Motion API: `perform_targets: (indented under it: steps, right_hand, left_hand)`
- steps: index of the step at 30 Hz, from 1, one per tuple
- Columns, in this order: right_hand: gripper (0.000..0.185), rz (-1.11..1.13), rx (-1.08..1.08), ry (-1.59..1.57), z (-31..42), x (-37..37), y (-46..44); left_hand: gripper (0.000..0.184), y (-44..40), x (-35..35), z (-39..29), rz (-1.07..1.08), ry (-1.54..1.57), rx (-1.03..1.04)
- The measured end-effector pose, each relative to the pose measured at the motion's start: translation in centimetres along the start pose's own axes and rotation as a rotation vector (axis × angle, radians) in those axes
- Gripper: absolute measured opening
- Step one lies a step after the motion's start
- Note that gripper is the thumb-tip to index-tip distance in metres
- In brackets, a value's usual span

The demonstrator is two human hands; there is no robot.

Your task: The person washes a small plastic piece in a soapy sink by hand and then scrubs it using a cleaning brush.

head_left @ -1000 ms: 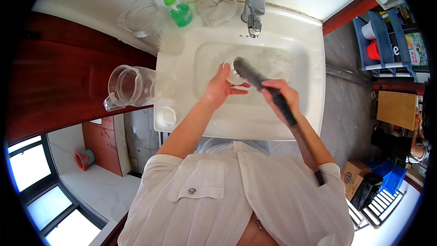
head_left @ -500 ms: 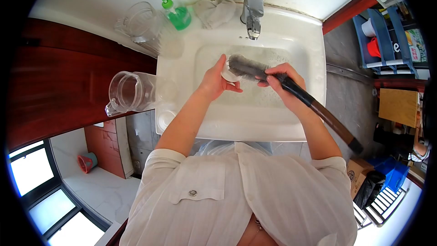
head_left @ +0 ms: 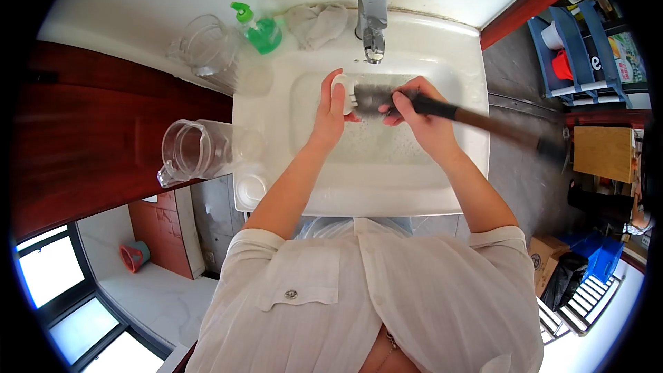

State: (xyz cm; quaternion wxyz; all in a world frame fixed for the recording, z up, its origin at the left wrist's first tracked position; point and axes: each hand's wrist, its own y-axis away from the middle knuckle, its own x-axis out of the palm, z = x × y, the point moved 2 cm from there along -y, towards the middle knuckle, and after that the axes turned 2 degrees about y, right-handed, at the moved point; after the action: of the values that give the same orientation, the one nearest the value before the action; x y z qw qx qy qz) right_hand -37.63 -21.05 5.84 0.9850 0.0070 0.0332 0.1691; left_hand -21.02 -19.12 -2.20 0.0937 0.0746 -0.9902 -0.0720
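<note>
Over the white sink basin [head_left: 359, 202], my left hand [head_left: 329, 112] is closed around a small white plastic lid [head_left: 343, 94] with short prongs facing right. My right hand [head_left: 423, 116] grips a long-handled brush [head_left: 438, 106] near its neck. The brush's dark grey bristles [head_left: 373, 99] meet or nearly meet the pronged side of the lid. Its brown handle reaches out to the right and is blurred at the far end. Cloudy, slightly bubbly water [head_left: 376, 138] lies in the basin beneath both hands.
A chrome faucet [head_left: 373, 17] stands behind the basin. Left of it are a crumpled cloth [head_left: 318, 25], a green soap pump bottle [head_left: 262, 34] and a clear pitcher [head_left: 205, 45]. Another clear pitcher [head_left: 197, 152] lies at the left edge, near a round white piece [head_left: 250, 191] on the sink corner.
The brush has swung from a steep slant to nearly level, its handle end rising to the right. The lid has turned in my left hand so its prongs face the bristles.
</note>
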Motion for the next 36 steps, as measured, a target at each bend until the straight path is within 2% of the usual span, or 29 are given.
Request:
perform_targets:
  steps: [1, 3, 4, 6, 9, 16, 19, 20, 22, 24, 25, 28, 29, 31, 33, 34, 36]
  right_hand:
    - [0.007, -0.009, 0.045, -0.110, -0.5, -0.1, 0.0]
    - [0.011, -0.032, 0.052, -0.256, -1.0, -0.1, -0.1]
    - [0.011, -0.029, 0.047, -0.258, -0.6, -0.5, -0.1]
    - [0.011, -0.210, 0.015, -0.288, 0.6, -2.0, 0.1]
    - [0.011, -0.287, -0.075, -0.210, 1.8, -3.8, 0.4]
    - [0.010, -0.264, -0.095, -0.226, 2.4, -3.1, 1.5]
    - [0.010, -0.256, -0.064, -0.327, 2.4, -1.4, 2.1]
    - [0.010, -0.235, 0.008, -0.345, 2.3, -0.7, 2.4]
    - [0.012, -0.272, -0.016, -0.294, 0.6, 1.0, 2.4]
    - [0.012, -0.265, -0.041, -0.334, -0.4, 2.4, 2.6]
    - [0.012, -0.258, -0.069, -0.376, -0.6, 2.8, 2.7]
    - [0.011, 0.010, 0.040, -0.161, -0.4, 1.7, 3.2]
    - [0.011, 0.011, 0.043, -0.162, -0.3, 0.9, 3.2]
    - [0.011, 0.208, 0.016, -0.025, 0.2, -0.7, 2.6]
    - [0.009, 0.137, -0.048, -0.055, 1.2, -1.8, 2.3]
    - [0.008, 0.071, -0.104, -0.095, 1.3, -2.2, 2.1]
    - [0.012, -0.036, -0.100, -0.061, 1.8, -3.4, 1.8]
  left_hand:
    - [0.048, 0.0, -0.1, 0.4, 0.004, 0.001, 0.003]
    - [0.048, -0.1, -0.7, 0.9, -0.016, 0.257, -0.109]
    - [0.048, -0.1, -1.2, 0.7, -0.017, 0.254, -0.104]
    - [0.048, 0.2, -1.6, 0.5, 0.099, 0.486, -0.215]
    - [0.046, 0.4, -1.6, -0.4, 0.100, 0.574, -0.239]
    - [0.047, 0.8, -1.6, -0.9, 0.145, 0.570, -0.208]
    - [0.048, 1.0, -1.2, -1.2, 0.189, 0.588, -0.202]
    - [0.048, 1.1, -0.9, -1.2, 0.196, 0.590, -0.210]
    - [0.048, 1.1, 0.2, -1.0, 0.207, 0.592, -0.218]
    - [0.049, 1.0, 1.1, -0.5, 0.070, 0.568, -0.281]
    - [0.049, 0.9, 1.0, -0.7, 0.070, 0.569, -0.276]
    - [0.049, 0.9, -0.1, -0.7, -0.060, 0.481, -0.355]
    - [0.049, 0.8, -0.6, -0.1, 0.014, 0.459, -0.421]
    - [0.049, 0.7, -1.2, 0.9, 0.089, 0.432, -0.487]
    - [0.045, 0.8, -1.1, 1.4, 0.242, 0.511, -0.554]
    - [0.045, 0.9, -1.2, 1.4, 0.239, 0.513, -0.552]
    - [0.056, 0.7, -0.8, 1.1, 0.255, 0.511, -0.462]
